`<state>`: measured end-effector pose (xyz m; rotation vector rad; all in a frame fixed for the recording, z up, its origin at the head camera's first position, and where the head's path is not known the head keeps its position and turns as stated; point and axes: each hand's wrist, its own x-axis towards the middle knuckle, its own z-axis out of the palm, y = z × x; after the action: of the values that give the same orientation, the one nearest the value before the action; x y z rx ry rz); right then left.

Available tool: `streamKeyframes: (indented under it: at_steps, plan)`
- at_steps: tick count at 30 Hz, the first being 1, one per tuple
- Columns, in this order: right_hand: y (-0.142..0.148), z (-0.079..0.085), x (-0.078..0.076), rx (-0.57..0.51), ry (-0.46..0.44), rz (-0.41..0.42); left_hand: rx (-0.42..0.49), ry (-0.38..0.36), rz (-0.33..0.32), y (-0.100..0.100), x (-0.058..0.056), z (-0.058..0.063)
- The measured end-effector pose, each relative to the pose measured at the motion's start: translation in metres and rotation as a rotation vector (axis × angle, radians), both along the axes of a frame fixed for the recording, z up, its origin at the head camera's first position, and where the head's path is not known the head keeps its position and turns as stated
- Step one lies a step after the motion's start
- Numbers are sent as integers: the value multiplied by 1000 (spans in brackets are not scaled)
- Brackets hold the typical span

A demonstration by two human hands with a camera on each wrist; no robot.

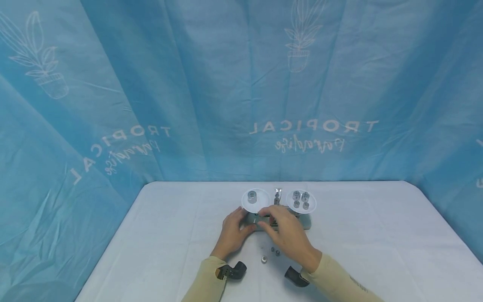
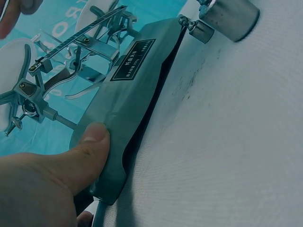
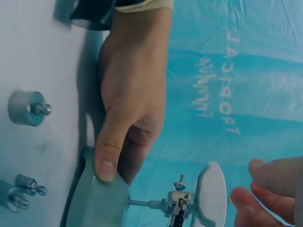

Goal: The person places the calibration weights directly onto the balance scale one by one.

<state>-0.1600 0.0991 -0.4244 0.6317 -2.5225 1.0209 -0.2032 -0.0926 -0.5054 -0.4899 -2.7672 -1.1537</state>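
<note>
A balance scale with a grey-green base (image 2: 118, 109) stands on the table. My left hand (image 1: 232, 235) grips the base's left end, thumb (image 2: 94, 142) on the front face and fingers behind. My right hand (image 1: 288, 230) is over the front of the scale near the left pan (image 1: 246, 205). Its thumb and fingers (image 3: 277, 177) are loosely bent and apart, with nothing visible between them. One large metal weight (image 1: 252, 196) sits on the left pan. Several metal weights (image 1: 305, 196) stand on the right pan (image 1: 311, 206). The graduated beam (image 2: 80, 35) runs between the pans.
Three loose weights lie in front of the scale: a larger one (image 1: 264, 259) and two small ones, including this weight (image 1: 277, 253). The white tablecloth (image 1: 181, 235) covers the table. A blue printed curtain (image 1: 226, 84) hangs behind and at the sides.
</note>
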Motion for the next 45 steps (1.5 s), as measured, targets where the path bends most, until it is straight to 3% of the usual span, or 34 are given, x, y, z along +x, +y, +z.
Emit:
streamKeyframes:
  at_steps: [9, 23, 35, 45]
  plan:
    - [3, -12, 16, 18, 5, 46, 5, 22, -1, 0, 0, -1]
    - [4, -28, 27, -1, -24, 106, -9, -35, 36, 2, 2, -1]
    - [9, -40, 29, -65, -186, 139, -14, -42, 46, 4, 2, -1]
    - [10, -49, 26, -110, -241, 191, -10, -50, 44, 4, 3, 1]
